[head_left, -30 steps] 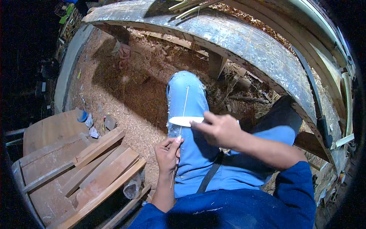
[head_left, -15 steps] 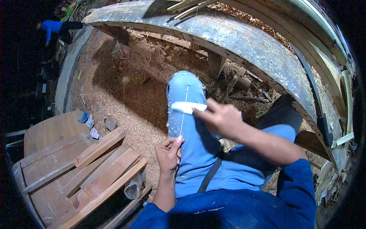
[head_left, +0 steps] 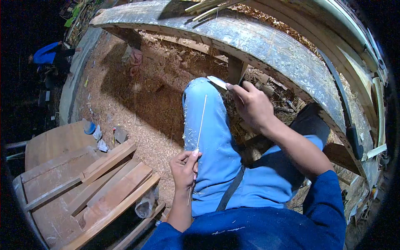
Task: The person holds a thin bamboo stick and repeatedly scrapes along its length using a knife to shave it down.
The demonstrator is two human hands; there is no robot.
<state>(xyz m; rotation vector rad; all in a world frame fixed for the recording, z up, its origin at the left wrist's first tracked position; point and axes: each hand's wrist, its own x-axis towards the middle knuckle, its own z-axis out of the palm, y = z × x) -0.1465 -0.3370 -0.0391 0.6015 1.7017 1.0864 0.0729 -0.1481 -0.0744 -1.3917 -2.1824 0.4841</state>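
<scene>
My left hand (head_left: 184,167) pinches a thin pale stick (head_left: 203,121) between thumb and fingers. The stick's upper length lies along my raised thigh (head_left: 212,137) in blue trousers, and its lower end shows beneath my hand by the wrist. In my right hand (head_left: 253,104) is a knife, closed in the fingers, with its pale blade (head_left: 217,82) pointing left just above the knee. The blade is apart from the stick. My fingers hide the knife's handle. Small shavings cling to the trouser leg.
A long weathered plank bench (head_left: 233,35) curves across the front, with thin strips (head_left: 214,10) on top. A dark long-bladed tool (head_left: 348,108) lies at right. Cut boards (head_left: 116,191) rest on a wooden chair at left. Shavings cover the ground. A person in blue (head_left: 46,54) is far left.
My right hand has lifted the knife off the stick, up and to the right. My left hand keeps its hold in the same place. The distant person has shifted posture.
</scene>
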